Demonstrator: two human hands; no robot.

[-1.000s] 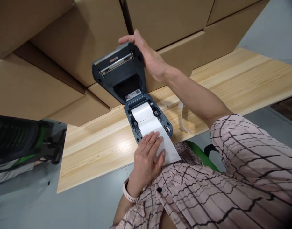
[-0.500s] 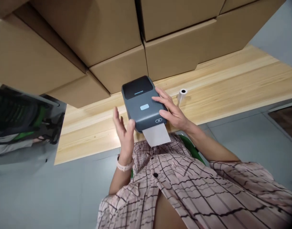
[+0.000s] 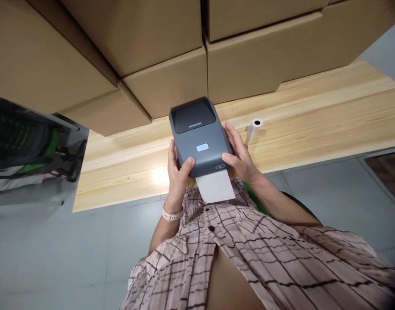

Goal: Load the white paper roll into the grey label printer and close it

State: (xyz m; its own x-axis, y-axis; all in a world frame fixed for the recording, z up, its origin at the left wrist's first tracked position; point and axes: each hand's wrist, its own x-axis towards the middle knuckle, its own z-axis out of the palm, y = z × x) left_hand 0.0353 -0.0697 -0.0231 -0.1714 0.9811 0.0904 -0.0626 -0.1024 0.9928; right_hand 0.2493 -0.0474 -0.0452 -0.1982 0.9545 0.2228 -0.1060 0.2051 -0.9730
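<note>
Pale wooden bench (image 3: 126, 172) planks carry the closed printer (image 3: 200, 137), gripped at both sides between the left hand (image 3: 178, 174) and right hand (image 3: 241, 157), fingers partly curled; paper (image 3: 216, 186) protrudes from its front.

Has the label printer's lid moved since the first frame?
Yes: the lid has swung down shut, away from the cardboard boxes and toward the wooden table's near edge.

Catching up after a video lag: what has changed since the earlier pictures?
The printer lid has swung down from open to closed. The right hand let go of its raised end, and the left hand left the paper strip; both now hold the printer by its sides. The strip still sticks out toward the person. The cardboard boxes stayed put.
</note>
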